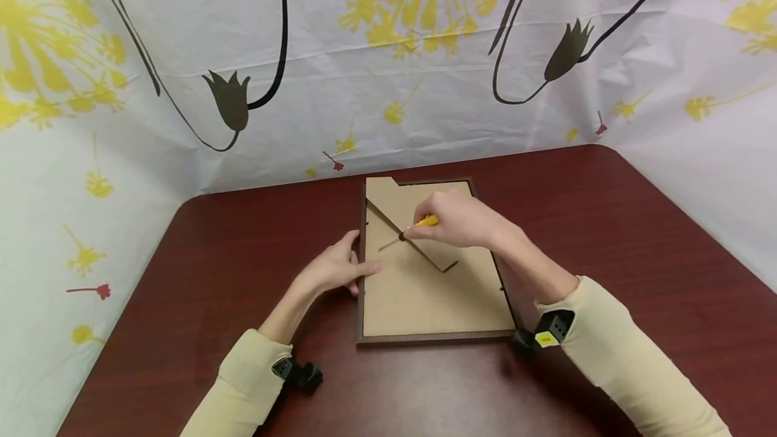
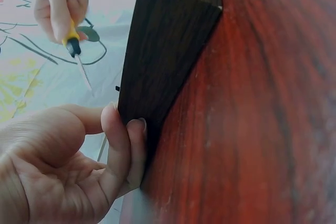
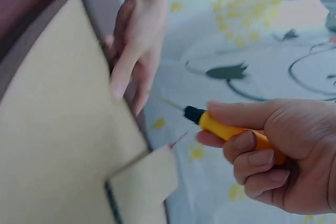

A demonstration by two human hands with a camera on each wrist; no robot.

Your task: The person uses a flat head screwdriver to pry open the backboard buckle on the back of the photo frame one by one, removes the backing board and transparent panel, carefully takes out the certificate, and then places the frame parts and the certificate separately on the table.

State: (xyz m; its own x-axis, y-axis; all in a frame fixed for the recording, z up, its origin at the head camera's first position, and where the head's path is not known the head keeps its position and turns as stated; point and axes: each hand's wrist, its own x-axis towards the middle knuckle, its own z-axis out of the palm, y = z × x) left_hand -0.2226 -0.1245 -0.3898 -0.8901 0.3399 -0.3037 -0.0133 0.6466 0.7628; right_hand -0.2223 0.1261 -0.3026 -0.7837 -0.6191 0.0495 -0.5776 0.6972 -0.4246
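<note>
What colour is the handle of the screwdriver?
Yellow handle, black collar; clearest in the right wrist view.

From my station I record plain, pale-cream sleeves (image 1: 631, 349), lightly creased. The left cuff (image 1: 270, 344) carries a black wrist camera (image 1: 283, 367); the right cuff (image 1: 575, 297), a black unit (image 1: 558, 321) bearing a yellow label (image 1: 546, 339).

Reddish-brown table (image 1: 607, 235) here with rounded far corners, creased white sheeting (image 1: 340, 113) hung along three sides, big yellow bursts (image 1: 12, 15), dark tulip-shaped flowers (image 1: 229, 103) on curling stems (image 1: 284, 19), small red sprigs (image 1: 104, 290), soft sheen (image 1: 455, 383) toward the table's near side.
</note>
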